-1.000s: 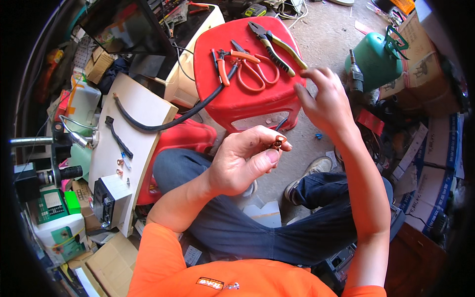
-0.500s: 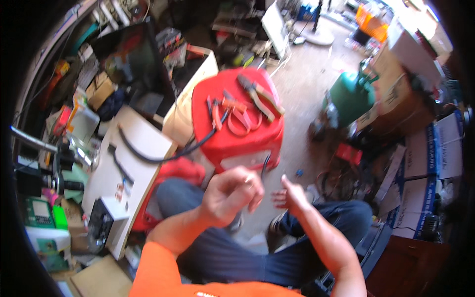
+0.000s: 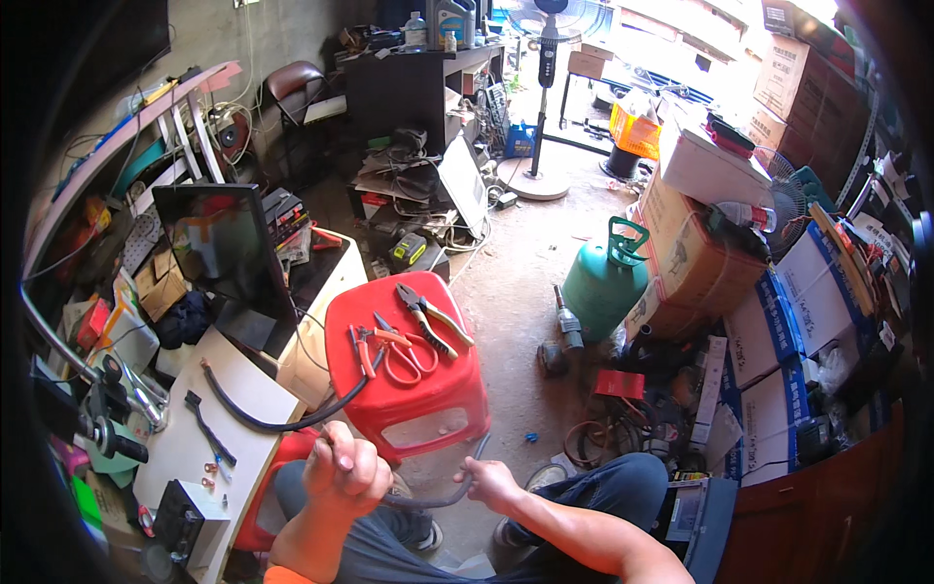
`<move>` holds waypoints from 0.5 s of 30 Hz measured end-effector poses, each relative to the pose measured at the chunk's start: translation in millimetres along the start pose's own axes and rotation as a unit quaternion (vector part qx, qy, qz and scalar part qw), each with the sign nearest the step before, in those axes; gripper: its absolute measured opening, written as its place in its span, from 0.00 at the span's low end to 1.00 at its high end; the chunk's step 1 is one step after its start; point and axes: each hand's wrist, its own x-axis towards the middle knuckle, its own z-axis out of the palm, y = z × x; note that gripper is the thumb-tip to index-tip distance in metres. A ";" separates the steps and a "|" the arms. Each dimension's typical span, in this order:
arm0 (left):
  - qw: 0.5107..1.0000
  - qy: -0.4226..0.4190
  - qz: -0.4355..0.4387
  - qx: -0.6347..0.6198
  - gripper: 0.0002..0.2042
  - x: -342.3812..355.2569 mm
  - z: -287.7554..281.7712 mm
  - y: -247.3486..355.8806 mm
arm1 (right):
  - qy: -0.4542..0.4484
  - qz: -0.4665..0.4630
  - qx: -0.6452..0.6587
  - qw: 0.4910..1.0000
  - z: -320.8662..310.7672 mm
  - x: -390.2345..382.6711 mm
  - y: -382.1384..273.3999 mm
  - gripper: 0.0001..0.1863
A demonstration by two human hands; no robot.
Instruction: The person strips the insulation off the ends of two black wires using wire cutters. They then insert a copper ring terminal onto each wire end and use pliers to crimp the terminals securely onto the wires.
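Floor of grey concrete (image 3: 516, 277) runs between a square red plastic stool (image 3: 452, 384) and a green metal cylinder (image 3: 595, 292); a cream rectangular board (image 3: 170, 453) borders the left. Near the stool, the right hand (image 3: 494, 485) grips a black flexible cable (image 3: 433, 504); the left hand (image 3: 347, 469) is curled, contents unclear.

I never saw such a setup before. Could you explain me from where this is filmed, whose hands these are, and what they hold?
There is no robot. A fisheye camera, the left of two worn on the person's head, looks down, so straight edges bend near the rim. The hands belong to the wearer. The right hand grips a dark cable. The left hand is curled near it; whether it holds something is hidden. Ahead, on the red plastic stool, lie combination pliers, orange-handled scissors and smaller orange-handled pliers.
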 end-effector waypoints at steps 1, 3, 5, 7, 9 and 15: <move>0.999 0.020 -0.031 0.022 0.16 1.0 -2.2 3.7 | 0.027 -0.031 -0.020 0.999 3.4 -6.5 -1.3 0.13; 0.992 0.058 -0.093 0.067 0.16 8.5 -5.8 9.8 | 0.096 -0.125 0.053 0.986 -3.6 -8.5 -19.1 0.10; 0.964 0.167 -0.104 0.180 0.15 13.1 -6.0 10.7 | 0.141 -0.270 0.042 0.952 -14.2 -20.1 -60.3 0.08; 0.923 0.217 -0.175 0.267 0.13 21.1 1.4 11.3 | 0.129 -0.475 0.003 0.871 -40.1 -29.2 -105.9 0.07; 0.818 0.236 -0.243 0.464 0.14 22.4 -8.2 6.7 | 0.160 -0.509 -0.034 0.845 -41.0 -69.2 -146.1 0.07; 0.351 -0.050 -0.447 0.821 0.18 15.8 -34.0 -10.0 | 0.034 -0.484 -0.040 0.873 -49.8 -146.1 -154.8 0.07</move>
